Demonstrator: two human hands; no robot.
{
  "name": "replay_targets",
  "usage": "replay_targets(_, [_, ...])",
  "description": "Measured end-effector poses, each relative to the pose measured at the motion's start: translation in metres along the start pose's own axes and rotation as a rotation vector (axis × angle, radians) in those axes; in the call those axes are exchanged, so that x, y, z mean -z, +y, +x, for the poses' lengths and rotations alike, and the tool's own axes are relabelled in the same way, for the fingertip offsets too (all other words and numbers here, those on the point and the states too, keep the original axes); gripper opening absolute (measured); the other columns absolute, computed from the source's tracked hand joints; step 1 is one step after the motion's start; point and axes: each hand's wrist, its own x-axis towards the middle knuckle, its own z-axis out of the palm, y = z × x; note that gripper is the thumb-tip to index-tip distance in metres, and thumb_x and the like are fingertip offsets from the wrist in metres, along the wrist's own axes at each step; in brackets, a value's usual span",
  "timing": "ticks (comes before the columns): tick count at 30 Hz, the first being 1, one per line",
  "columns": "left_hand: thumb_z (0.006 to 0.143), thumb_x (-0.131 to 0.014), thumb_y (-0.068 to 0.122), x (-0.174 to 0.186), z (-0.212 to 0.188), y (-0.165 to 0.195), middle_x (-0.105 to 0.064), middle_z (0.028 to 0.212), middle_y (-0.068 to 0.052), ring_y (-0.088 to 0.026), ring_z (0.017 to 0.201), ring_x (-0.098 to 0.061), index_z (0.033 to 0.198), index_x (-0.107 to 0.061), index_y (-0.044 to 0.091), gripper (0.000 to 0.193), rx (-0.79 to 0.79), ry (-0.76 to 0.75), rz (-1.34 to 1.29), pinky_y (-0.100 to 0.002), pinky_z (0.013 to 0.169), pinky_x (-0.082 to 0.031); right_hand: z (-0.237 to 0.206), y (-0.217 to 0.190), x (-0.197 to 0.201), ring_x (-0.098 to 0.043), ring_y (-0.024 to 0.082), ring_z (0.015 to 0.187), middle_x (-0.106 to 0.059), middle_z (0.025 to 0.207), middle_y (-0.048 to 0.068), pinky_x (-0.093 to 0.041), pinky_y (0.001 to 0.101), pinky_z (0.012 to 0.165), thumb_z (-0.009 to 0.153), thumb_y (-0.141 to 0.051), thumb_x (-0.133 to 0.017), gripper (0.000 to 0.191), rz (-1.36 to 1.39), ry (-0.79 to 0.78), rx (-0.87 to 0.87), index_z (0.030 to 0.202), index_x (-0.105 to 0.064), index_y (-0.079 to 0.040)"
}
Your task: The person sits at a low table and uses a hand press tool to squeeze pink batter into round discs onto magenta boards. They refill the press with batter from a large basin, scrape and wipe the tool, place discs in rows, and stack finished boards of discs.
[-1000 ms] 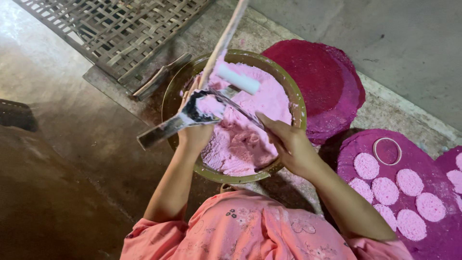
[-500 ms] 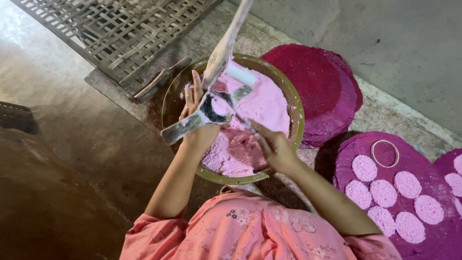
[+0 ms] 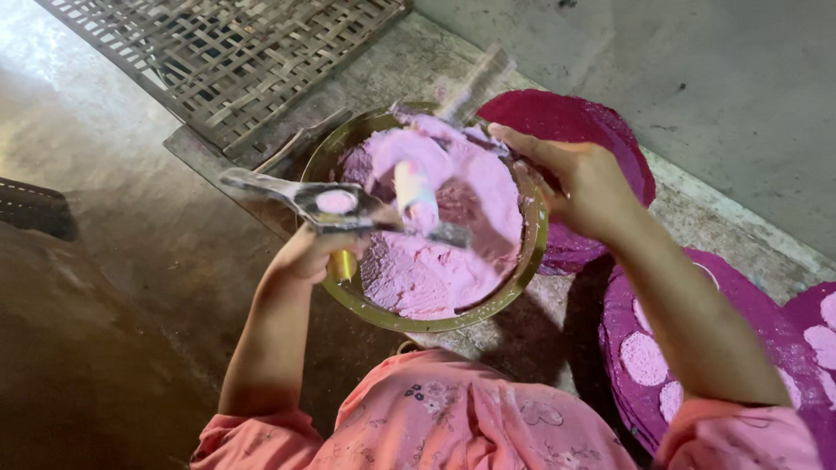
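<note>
Grey concrete fills the frame, darker and damp-looking along the left side, with a raised slab running diagonally through the middle. On that slab, at centre, sits a round metal bowl [image 3: 348, 292] with a greenish-gold rim, heaped with soft pink dough [image 3: 453, 252].

At centre left the left hand [image 3: 315, 251] is closed around a flat metal tool [image 3: 335, 202] held level over the bowl's left rim; a small pink disc of dough sits in the tool's round opening, and its far end reaches toward the left of the frame. Just right of the tool a short pale roller-like piece [image 3: 414, 193] smeared with pink stands over the dough.

The right hand [image 3: 582, 181], at upper right of centre, is curled at the bowl's far right rim, fingers closed on a blurred pale strip [image 3: 475, 87] that rises toward the top of the frame; what the strip is cannot be told.

Behind the bowl, at upper right, lies a round magenta mat [image 3: 601, 126]. At the lower right edge another magenta mat [image 3: 766, 339] carries several flat pink discs [image 3: 643, 358]. A woven bamboo rack [image 3: 218, 52] lies across the upper left. Pink floral sleeves [image 3: 470, 418] fill the bottom edge
</note>
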Motion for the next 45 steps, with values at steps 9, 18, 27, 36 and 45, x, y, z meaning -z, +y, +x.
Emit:
replay_targets(9, [0.075, -0.066, 0.004, -0.053, -0.010, 0.019, -0.060, 0.096, -0.002, -0.009, 0.079, -0.060, 0.127, -0.057, 0.010, 0.053, -0.091, 0.081, -0.387, -0.028, 0.067, -0.053, -0.006, -0.005, -0.030, -0.066, 0.012, 0.067, -0.078, 0.090, 0.009, -0.055, 0.0318, 0.063, 0.099, -0.012, -0.065, 0.045, 0.180, -0.068, -0.140, 0.142, -0.063, -0.025])
replay_targets(18, [0.085, -0.067, -0.002, -0.081, 0.039, -0.011, -0.063, 0.103, -0.005, -0.014, 0.088, -0.064, 0.117, -0.059, -0.001, 0.033, -0.287, 0.244, -0.148, -0.033, 0.076, -0.056, -0.028, -0.010, -0.136, -0.063, 0.014, 0.103, -0.069, 0.125, 0.016, -0.053, 0.0336, 0.084, 0.109, -0.007, -0.053, 0.045, 0.598, 0.258, 0.087, 0.153, -0.049, -0.012])
replay_targets(27, [0.110, -0.077, 0.006, -0.040, 0.024, 0.051, -0.074, 0.112, -0.002, -0.015, 0.093, -0.071, 0.132, -0.064, 0.013, 0.026, -0.874, 0.437, 1.077, -0.031, 0.086, -0.059, -0.057, 0.035, -0.077, -0.047, 0.012, 0.056, -0.061, 0.071, 0.000, -0.039, 0.0300, 0.050, 0.103, -0.019, -0.054, 0.036, 0.794, -0.463, -0.375, 0.134, -0.069, -0.008])
replay_targets(36, [0.079, -0.076, 0.029, -0.075, 0.027, 0.014, -0.071, 0.132, -0.012, -0.029, 0.110, -0.072, 0.124, -0.068, 0.013, 0.049, -0.741, 0.222, 1.514, -0.034, 0.087, -0.057, -0.001, -0.001, -0.084, -0.068, 0.025, 0.074, -0.073, 0.089, 0.011, -0.052, 0.0383, 0.064, 0.101, -0.021, -0.061, 0.022, 0.049, -0.404, 0.139, 0.110, -0.076, -0.007])
replay_targets(45, [0.084, -0.071, 0.028, -0.049, 0.010, 0.023, -0.077, 0.102, -0.006, -0.023, 0.092, -0.076, 0.107, -0.073, 0.016, 0.026, 0.047, 0.215, 1.006, -0.036, 0.082, -0.059, 0.005, -0.093, -0.020, -0.072, 0.025, 0.077, -0.067, 0.088, 0.009, -0.058, 0.0388, 0.064, 0.088, -0.026, -0.066, 0.022, -0.529, -0.457, 0.222, 0.099, -0.065, -0.007])
